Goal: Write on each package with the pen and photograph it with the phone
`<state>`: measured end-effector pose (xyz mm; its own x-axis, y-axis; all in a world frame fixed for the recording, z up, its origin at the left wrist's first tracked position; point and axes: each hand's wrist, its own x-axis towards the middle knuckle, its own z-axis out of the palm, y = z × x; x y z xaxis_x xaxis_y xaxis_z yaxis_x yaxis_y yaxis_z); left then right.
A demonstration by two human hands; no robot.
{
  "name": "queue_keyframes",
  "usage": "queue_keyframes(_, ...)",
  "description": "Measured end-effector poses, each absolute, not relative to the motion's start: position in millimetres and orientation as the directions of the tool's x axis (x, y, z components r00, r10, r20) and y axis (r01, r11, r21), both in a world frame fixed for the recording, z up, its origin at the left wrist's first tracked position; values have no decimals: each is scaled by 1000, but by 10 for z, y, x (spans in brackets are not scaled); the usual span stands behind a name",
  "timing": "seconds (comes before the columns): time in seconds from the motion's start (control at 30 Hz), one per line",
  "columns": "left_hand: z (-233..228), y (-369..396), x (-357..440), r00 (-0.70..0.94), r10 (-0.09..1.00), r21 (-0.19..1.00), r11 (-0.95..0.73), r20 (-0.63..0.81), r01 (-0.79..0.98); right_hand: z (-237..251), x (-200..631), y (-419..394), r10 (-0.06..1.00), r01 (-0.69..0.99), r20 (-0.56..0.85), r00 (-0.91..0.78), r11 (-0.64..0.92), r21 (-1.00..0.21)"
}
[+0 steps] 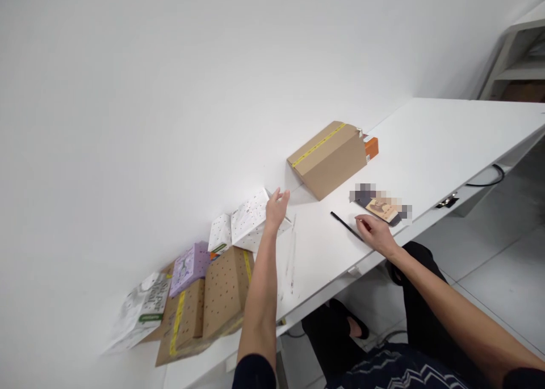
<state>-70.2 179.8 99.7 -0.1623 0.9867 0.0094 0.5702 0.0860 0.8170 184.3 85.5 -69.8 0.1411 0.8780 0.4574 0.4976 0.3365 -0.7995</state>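
Observation:
My left hand point(277, 208) reaches over a white box with dark dots point(251, 216) beside the wall. Its fingers are apart and hold nothing that I can see; whether they touch the box I cannot tell. At the table's front edge my right hand point(377, 234) has its fingers curled in, with their inner side hidden. A thin black pen point(344, 224) lies slantwise on the table, its near end close to these fingers. Just beyond that hand lies a flat dark package with a tan picture panel point(380, 206), partly blurred out.
A brown carton with yellow tape point(327, 159) leans near the wall, an orange box point(372, 149) behind it. Left are dotted brown cartons point(225, 287), a purple box point(188, 268) and a white printed package point(147, 306). A metal clip point(447, 201) sits at the table's point(460, 133) front edge.

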Motion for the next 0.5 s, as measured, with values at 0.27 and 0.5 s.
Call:
queue_keyframes(0.27, 904, 2595, 264, -187, 914, 932, 361, -360, -30, -673, 1860, 821, 888, 459, 447, 107, 354, -815)
queue_keyframes(0.5, 647, 2209, 61, -184, 956, 963, 194, -229, -189, -79, 2315, 1423, 799, 390, 389, 458, 213, -896)
